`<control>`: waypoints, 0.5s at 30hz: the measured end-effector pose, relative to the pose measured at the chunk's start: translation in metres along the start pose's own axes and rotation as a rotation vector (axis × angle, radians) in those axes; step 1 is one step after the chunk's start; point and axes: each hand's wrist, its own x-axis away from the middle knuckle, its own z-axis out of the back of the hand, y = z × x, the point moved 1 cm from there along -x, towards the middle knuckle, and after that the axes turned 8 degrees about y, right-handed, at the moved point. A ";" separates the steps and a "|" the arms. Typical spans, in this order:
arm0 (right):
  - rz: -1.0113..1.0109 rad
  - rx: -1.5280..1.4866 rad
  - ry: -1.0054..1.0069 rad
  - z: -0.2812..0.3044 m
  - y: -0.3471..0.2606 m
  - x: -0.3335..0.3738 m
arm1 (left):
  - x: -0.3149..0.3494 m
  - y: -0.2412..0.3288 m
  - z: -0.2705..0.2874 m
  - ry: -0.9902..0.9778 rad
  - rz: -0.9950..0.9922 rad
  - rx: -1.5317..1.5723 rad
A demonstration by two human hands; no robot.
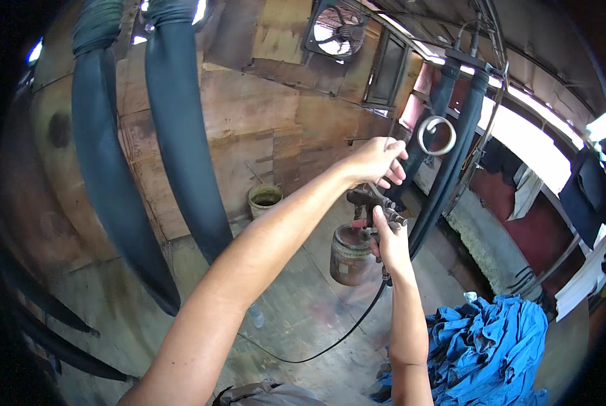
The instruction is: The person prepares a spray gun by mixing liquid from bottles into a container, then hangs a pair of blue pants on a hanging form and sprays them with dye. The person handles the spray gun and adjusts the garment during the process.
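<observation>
In my right hand (392, 242) is a dark metal spray gun (370, 197), with the fingers wrapped round its grip. A round, paint-stained cup (350, 256) hangs below the gun, and a thin black hose (343, 342) runs from the grip down across the floor. My left hand (379, 162) is just above the gun, its fingers loosely bent and apart; I see nothing in them. Beyond it, a pale ring (436, 135) shows against the dark blue trousers (445, 172), which hang by their top from a frame. The left thumb is hidden.
Two more long dark blue trouser legs (181, 128) hang at the left. A bucket (265, 197) with dark contents stands by the stained board wall (249, 108). Crumpled blue garments (489, 348) are heaped at the lower right. A fan (335, 31) sits high in the wall.
</observation>
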 end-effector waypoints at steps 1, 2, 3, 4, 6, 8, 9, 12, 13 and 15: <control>-0.014 0.007 0.006 -0.005 0.006 -0.005 | -0.002 -0.004 0.000 -0.006 -0.015 0.009; 0.006 -0.012 0.016 -0.006 0.012 -0.007 | -0.005 -0.010 0.000 0.035 -0.003 0.034; 0.036 -0.022 0.033 -0.008 0.019 -0.008 | -0.006 -0.017 0.001 0.071 -0.005 0.067; 0.052 0.016 0.066 -0.011 0.026 -0.012 | -0.007 -0.024 0.006 0.118 -0.017 0.059; 0.084 0.035 0.104 -0.022 0.039 -0.025 | -0.002 -0.037 0.019 0.189 -0.140 0.025; 0.155 0.034 0.126 -0.032 0.055 -0.036 | 0.019 -0.050 0.023 0.428 -0.329 -0.156; 0.202 0.040 0.134 -0.034 0.063 -0.042 | 0.036 -0.056 0.018 0.613 -0.371 -0.331; 0.178 0.044 0.113 -0.035 0.087 -0.070 | 0.097 -0.071 0.016 0.780 -0.715 -0.363; 0.135 0.044 0.103 -0.029 0.096 -0.075 | 0.126 -0.082 0.009 0.732 -0.676 -0.349; 0.198 0.058 0.072 -0.027 0.110 -0.095 | 0.189 -0.123 0.019 0.493 -0.430 -0.376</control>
